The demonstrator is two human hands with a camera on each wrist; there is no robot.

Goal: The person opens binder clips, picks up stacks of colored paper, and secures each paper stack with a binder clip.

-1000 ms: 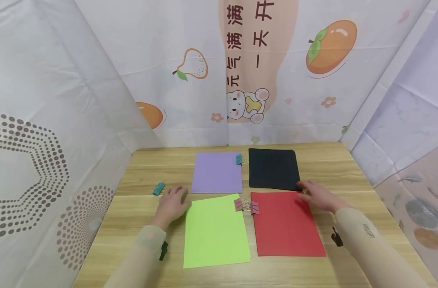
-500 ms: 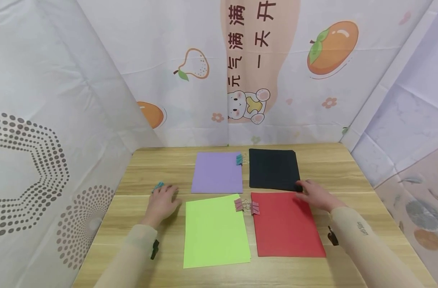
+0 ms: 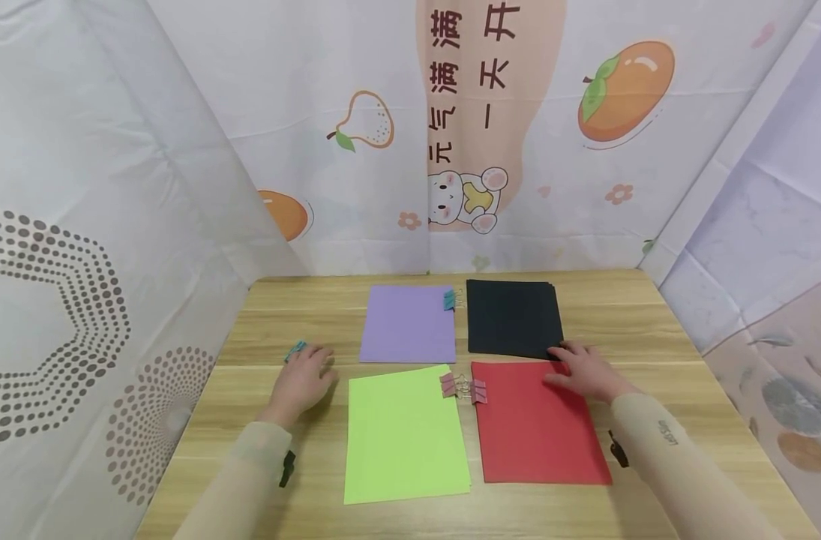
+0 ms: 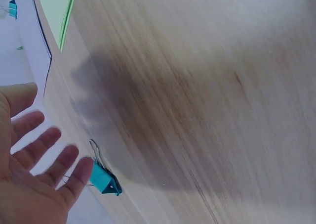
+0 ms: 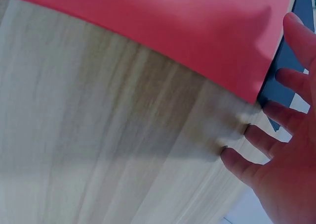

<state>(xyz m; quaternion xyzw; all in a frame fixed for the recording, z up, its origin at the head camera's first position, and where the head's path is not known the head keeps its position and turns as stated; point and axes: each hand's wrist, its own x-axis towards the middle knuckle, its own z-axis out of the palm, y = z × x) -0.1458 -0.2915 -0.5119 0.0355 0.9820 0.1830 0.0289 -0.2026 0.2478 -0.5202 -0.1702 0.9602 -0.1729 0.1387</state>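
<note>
My left hand point(image 3: 302, 382) hovers over the wood left of the lime-green paper stack point(image 3: 406, 435), its fingers spread and holding nothing. Just past its fingertips lies a loose teal binder clip point(image 4: 103, 178), partly covered by the hand in the head view. Over the top right corner of the red paper stack point(image 3: 541, 427) is my right hand point(image 3: 585, 371), fingers spread, beside the near corner of the black paper stack point(image 3: 514, 319). Its grip is bare; whether the fingertips touch the paper I cannot tell. Pink binder clips point(image 3: 447, 385) sit on the facing edges of green and red.
Behind the green stack lies a purple paper stack point(image 3: 408, 324) with a teal binder clip point(image 3: 449, 299) at its right edge. The wooden table point(image 3: 262, 315) ends at a printed curtain point(image 3: 356, 240) behind and on both sides.
My left hand has moved left, away from the green stack's corner, to the loose teal clip. My right hand has shifted slightly left over the red paper.
</note>
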